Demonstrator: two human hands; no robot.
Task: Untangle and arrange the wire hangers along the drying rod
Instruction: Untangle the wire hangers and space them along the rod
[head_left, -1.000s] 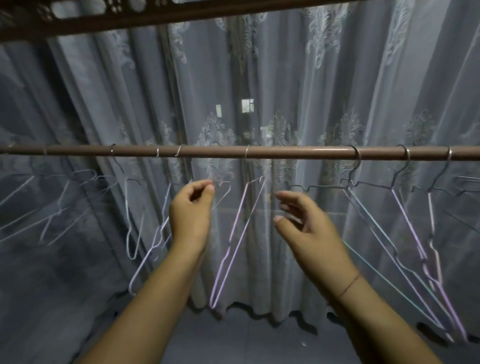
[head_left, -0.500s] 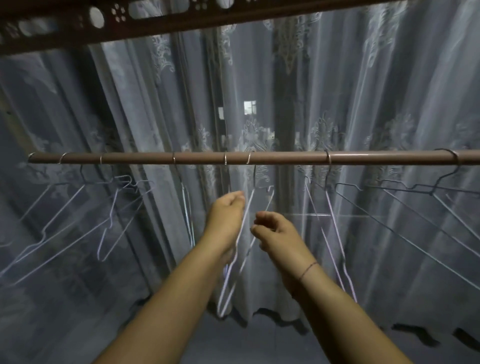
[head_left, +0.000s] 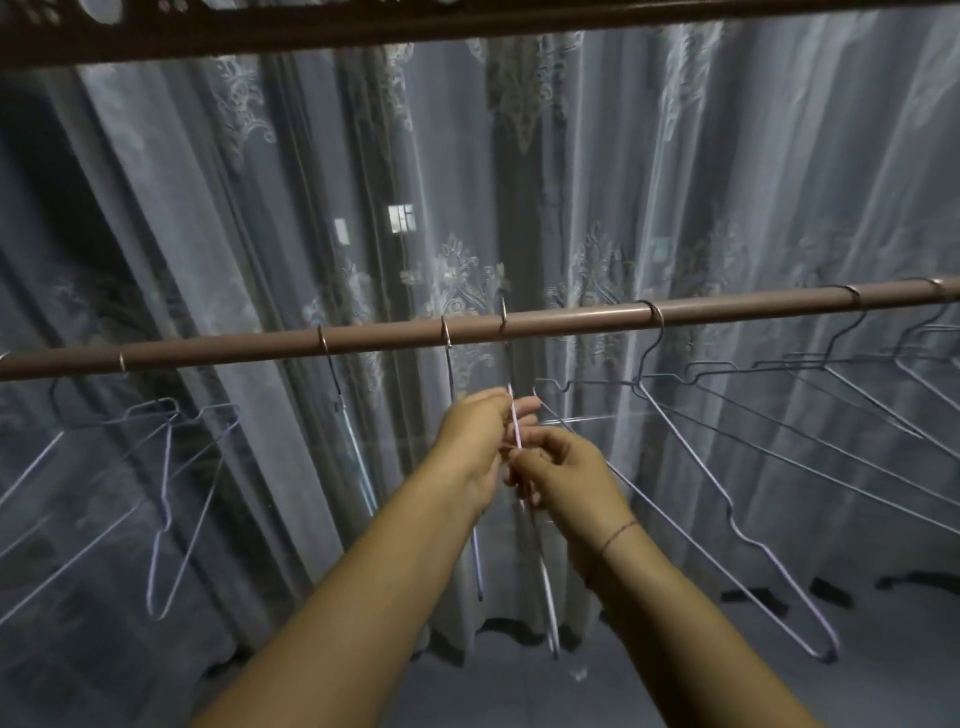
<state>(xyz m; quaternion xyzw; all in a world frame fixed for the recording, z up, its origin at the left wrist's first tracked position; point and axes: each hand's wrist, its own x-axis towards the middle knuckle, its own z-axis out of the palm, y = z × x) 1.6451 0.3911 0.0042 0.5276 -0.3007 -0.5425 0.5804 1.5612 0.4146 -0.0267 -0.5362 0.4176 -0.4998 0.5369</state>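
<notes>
Nearest to us, two bare forearms reached up and inward, the right one wearing a thin red thread bracelet (head_left: 618, 535) at the wrist. Our right hand (head_left: 566, 475) had its grip curled in, thumb and fingers pressed together around the thin wire of the middle hanger (head_left: 545, 587). Our left hand (head_left: 480, 447) met it from the other side, fingertips pinching the same wire just above. That hanger hung edge-on to us, its long axis running almost straight down, its hook over the rod (head_left: 571, 318) above our hands.

The rod was a smooth brown tube running left to right, rising slightly to the right. More wire hangers hung along it: a loose bunch (head_left: 166, 499) at the left, and several overlapping ones (head_left: 727, 499) fanned out to the right, all thin, pale and glossy. Behind everything hung a sheer curtain (head_left: 597, 182) with embroidered floral patterns, falling in long folds.
</notes>
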